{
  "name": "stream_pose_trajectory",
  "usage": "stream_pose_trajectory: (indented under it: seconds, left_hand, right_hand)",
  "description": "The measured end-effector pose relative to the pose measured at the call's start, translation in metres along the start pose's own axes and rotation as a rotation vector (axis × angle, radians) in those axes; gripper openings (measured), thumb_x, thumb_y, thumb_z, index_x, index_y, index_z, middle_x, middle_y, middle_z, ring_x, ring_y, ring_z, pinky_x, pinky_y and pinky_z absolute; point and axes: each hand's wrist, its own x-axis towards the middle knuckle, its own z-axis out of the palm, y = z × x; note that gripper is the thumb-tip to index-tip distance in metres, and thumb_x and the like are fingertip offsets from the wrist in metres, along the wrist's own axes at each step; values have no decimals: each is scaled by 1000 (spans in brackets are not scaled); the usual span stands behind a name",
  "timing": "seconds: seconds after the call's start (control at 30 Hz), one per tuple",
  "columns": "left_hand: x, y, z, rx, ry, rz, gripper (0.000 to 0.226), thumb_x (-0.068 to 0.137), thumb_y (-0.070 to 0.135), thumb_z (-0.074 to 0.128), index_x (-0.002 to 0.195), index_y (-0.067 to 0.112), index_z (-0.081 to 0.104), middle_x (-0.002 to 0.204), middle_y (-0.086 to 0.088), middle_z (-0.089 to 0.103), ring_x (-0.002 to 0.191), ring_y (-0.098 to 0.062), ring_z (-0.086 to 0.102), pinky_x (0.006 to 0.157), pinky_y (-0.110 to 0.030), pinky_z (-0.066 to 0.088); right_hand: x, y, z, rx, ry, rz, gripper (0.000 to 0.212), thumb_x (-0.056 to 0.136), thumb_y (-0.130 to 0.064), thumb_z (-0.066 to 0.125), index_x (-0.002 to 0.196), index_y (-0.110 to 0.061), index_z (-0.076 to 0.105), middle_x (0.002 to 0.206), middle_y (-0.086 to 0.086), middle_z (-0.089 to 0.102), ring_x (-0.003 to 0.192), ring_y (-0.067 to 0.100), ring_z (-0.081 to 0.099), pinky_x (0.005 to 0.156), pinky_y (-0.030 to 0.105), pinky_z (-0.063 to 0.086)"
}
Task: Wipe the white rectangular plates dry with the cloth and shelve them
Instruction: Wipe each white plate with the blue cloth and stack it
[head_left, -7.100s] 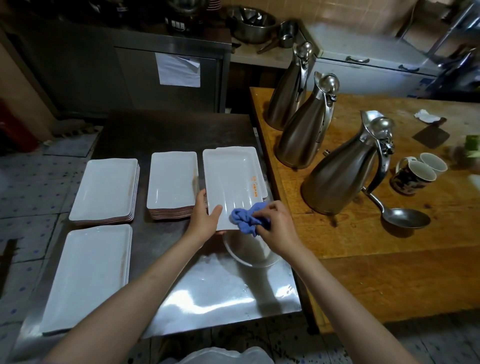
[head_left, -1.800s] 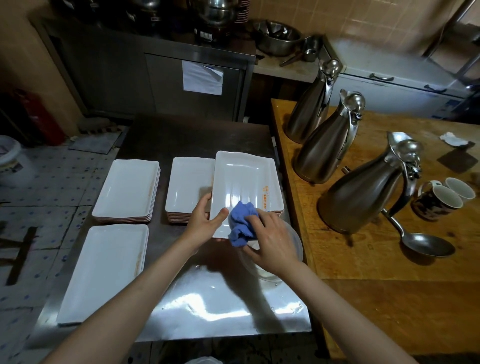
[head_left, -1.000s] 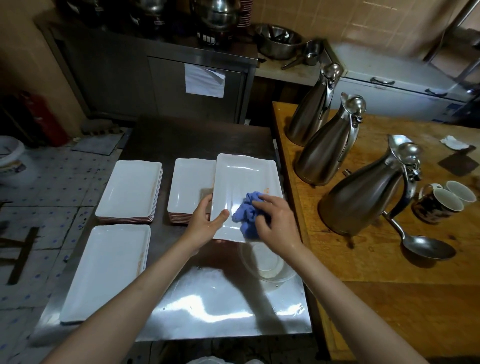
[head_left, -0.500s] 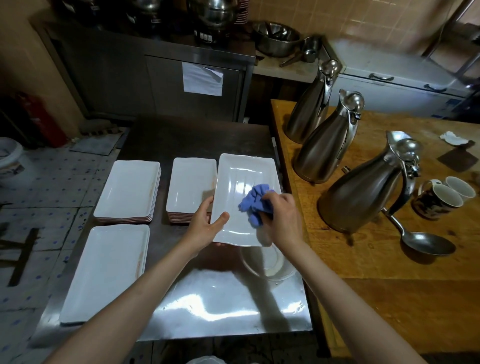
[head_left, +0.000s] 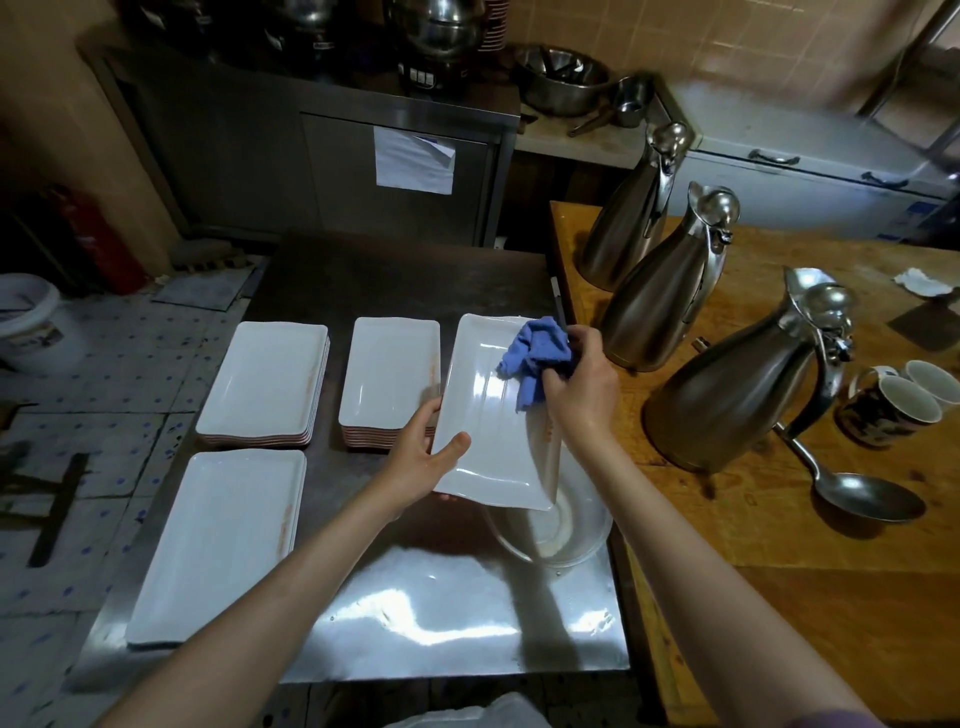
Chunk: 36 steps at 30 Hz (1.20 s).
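Right now your left hand (head_left: 423, 457) grips the near-left edge of the white rectangular plate (head_left: 493, 436), thumb laid over the rim and fingers curled beneath, holding it tilted above the steel table (head_left: 447, 618); your right hand (head_left: 582, 387) is bunched round the blue cloth (head_left: 537, 353), pressing it onto the plate's far right corner; both forearms reach in from the bottom of the view. Beneath the plate's near end sits a clear glass bowl (head_left: 571, 535), partly hidden by it. On the steel table, to your left, lie three more lots of plates: a tall stack (head_left: 389, 374) just beside the held plate, a second stack (head_left: 265, 379) further left, and a long low stack (head_left: 223, 540) nearest you; their undersides show reddish edges. To the right stands a wooden table (head_left: 831, 571), its top worn and stained, bearing three tall steel jugs (head_left: 727, 384), a metal ladle (head_left: 862, 493) and two mugs (head_left: 893, 410). Behind the table is a dark steel cabinet (head_left: 249, 156) with a sheet of paper (head_left: 413, 161) stuck to its door; the walls are tan tile, the floor pale with blue spots.
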Motion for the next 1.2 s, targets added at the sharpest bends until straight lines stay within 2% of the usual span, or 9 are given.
stream_pose_trajectory:
  seconds: [0.17,0.4,0.53,0.6,0.7,0.77,0.87,1.0,1.2]
  left_hand:
    - [-2,2,-1,5,-8,14,50,91,19,61,135,23,39,126,-3,56,106,-21,63,76,-26,58]
    - [-4,0,-3,-5,-31,24,47,91,15,60,134,20,41,116,0,62,93,-13,67,68,-21,55]
    - [-3,-2,-3,15,-2,39,42,92,15,59,131,21,44,121,-5,61,92,-15,67,67,-20,53]
    - [-2,-4,-5,42,15,45,42,93,18,59,132,19,43,126,-6,59,97,-14,64,71,-18,52]
    - [1,-9,-9,94,33,38,47,89,36,61,131,23,45,132,-2,55,119,-21,54,101,-37,45]
    - [2,-12,-12,80,42,40,39,90,32,61,126,25,48,130,0,56,123,-20,51,108,-42,40]
    - [5,-17,-15,63,92,53,32,92,20,60,121,23,49,124,-2,59,119,-18,55,104,-37,43]
    - [5,-20,-20,31,150,36,29,91,17,60,118,17,50,114,-5,60,106,-19,59,82,-17,51]
    - [2,-30,-40,-34,250,-78,66,86,34,61,142,11,35,143,-11,43,128,-26,48,97,-33,47]
  right_hand:
    - [2,-8,7,87,-20,128,32,85,-4,63,117,-10,63,115,3,62,97,4,50,86,17,41]
    - [-2,-21,19,101,-167,66,26,90,-5,58,115,-10,66,118,6,62,97,4,48,87,13,36]
    - [-7,-25,24,97,-262,18,25,91,-3,56,112,-10,66,118,6,60,98,6,47,88,14,36]
    - [-12,-25,28,75,-317,-7,24,91,-3,55,110,-10,67,116,6,60,96,5,46,86,14,37]
    - [-22,-22,33,58,-398,-77,21,91,-3,55,105,-9,69,109,8,62,94,9,50,83,16,41]
    - [-29,-21,35,61,-439,-106,23,89,0,55,103,-9,70,105,8,63,95,15,54,84,20,44]
    - [-41,-20,35,57,-499,-159,28,83,5,56,102,-7,71,103,9,63,96,19,56,87,27,45]
    - [-55,-20,39,36,-560,-269,33,72,8,54,95,-5,73,98,13,65,93,26,58,81,28,43]
    - [-68,-30,46,38,-658,-392,28,61,-6,62,87,-6,71,78,10,68,69,25,59,64,17,38]
